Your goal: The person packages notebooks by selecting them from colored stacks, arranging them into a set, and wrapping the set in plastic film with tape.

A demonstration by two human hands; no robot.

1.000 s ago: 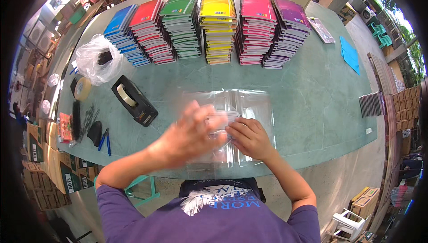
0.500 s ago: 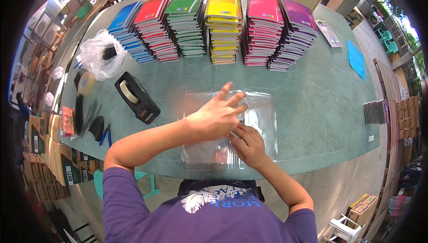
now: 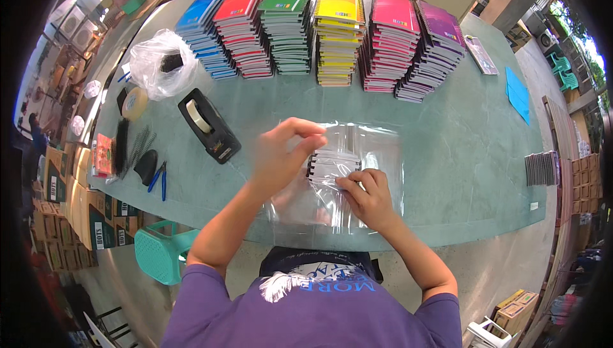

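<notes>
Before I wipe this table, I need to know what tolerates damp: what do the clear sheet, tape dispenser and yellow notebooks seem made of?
Clear sheet: thin, glossy plastic film, given the glare streaks and table showing through.
Tape dispenser: probably smooth black plastic, by its faint sheen; painted metal possible.
Yellow notebooks: paper pages, seen as pale layered edges; likely coated card covers, slightly shiny.

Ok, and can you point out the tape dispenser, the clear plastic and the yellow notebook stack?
Tape dispenser (image 3: 215,132): head view, on its black body beside the roll.
Clear plastic (image 3: 383,150): head view, on its right part.
Yellow notebook stack (image 3: 338,40): head view, on its near side, below the top cover.
</notes>
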